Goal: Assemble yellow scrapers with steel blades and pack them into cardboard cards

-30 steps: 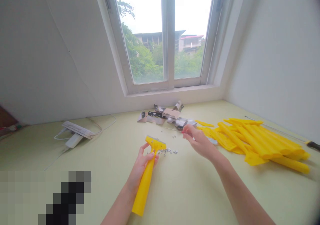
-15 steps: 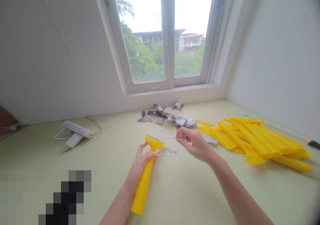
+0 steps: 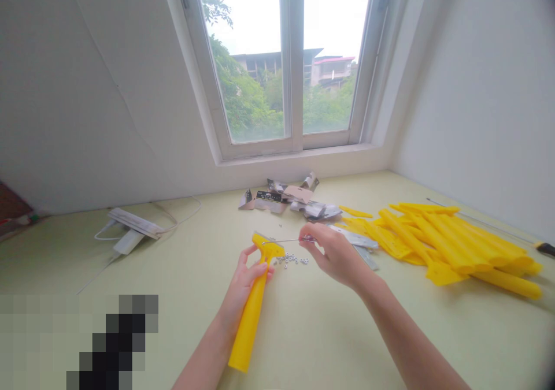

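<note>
Yellow plastic scraper (image 3: 249,320), head view: handle clamped in left hand (image 3: 243,280), blade end just above the grip. Right hand (image 3: 333,257) pinches thin metal pin (image 3: 281,241), tip touching scraper head. Small metal nuts (image 3: 290,260) just beside, on pale green surface (image 3: 347,338).

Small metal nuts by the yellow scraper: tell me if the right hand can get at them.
Probably yes: the right hand hovers just beside the small metal nuts, with nothing between them, though its fingers are pinching a thin metal rod.
</note>
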A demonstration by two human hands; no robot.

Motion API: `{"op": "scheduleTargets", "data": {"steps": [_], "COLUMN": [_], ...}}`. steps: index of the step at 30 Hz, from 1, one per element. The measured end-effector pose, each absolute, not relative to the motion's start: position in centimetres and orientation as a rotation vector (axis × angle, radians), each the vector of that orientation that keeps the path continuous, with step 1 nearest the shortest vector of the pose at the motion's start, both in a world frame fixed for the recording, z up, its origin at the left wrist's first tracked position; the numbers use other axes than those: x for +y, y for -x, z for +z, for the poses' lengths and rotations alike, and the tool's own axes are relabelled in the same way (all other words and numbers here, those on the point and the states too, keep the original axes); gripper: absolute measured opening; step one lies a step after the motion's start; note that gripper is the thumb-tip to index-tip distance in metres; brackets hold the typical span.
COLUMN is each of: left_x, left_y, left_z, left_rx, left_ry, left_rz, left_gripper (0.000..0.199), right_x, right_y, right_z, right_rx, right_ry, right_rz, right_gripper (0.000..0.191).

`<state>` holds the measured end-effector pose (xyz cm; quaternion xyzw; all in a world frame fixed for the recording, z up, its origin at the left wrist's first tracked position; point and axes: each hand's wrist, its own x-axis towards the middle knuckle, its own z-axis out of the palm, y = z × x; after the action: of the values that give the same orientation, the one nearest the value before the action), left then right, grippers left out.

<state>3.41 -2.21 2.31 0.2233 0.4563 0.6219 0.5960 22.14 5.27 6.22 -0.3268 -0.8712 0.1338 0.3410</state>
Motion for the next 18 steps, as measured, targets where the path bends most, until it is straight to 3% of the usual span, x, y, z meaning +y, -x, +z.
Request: {"op": "scheduleTargets", "data": {"steps": [18], "left_x": [-2.37], "left_y": [-3.47], "left_z": [2.58], "left_rx": [1.068], "left_ry": [-0.544], "left_rz": [1.474], "left_gripper": [0.060], "right_x": [5.26], "right_y": [-22.12], "right_z": [6.19], "right_rx": [-2.279], "right_ry": [0.855], "right_rz": [0.347], "right_gripper": [0.010]}}
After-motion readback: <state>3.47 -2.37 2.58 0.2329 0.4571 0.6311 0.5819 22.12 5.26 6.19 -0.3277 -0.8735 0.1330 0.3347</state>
